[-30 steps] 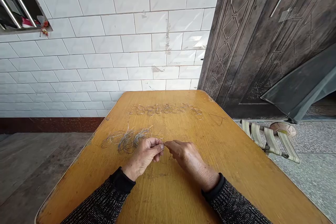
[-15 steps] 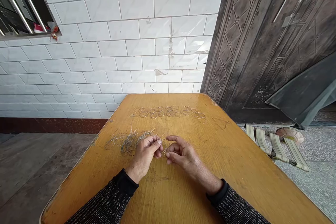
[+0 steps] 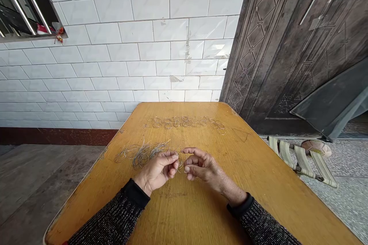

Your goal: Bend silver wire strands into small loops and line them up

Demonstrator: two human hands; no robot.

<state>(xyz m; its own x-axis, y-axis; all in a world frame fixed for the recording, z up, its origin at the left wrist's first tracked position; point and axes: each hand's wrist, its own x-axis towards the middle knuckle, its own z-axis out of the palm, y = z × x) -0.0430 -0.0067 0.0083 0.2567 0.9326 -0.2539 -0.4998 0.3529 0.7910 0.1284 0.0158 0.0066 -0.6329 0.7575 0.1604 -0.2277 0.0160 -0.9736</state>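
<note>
Between my hands is a thin wire (image 3: 181,162) bent into a loop. My left hand (image 3: 158,170) pinches it between thumb and forefinger. My right hand (image 3: 204,168) is at the loop's other side, thumb against the curled fingers on the wire, with the forefinger stretched out above. Just beyond my left hand lies a tangled pile of loose wires (image 3: 142,153), partly covered by that hand. Farther back, several wire rings (image 3: 184,121) lie in a rough row across the wooden table (image 3: 184,214).
A single bent wire (image 3: 242,134) lies near the table's right edge. Behind the table rises a white tiled wall (image 3: 123,53), with a dark metal door (image 3: 276,65) to the right. A stool with striped straps (image 3: 301,160) stands on the floor at right.
My left hand has rolled slightly, showing more of its palm side and curled fingers. My right hand has shifted a little to the right, with the wire loop still between them.
</note>
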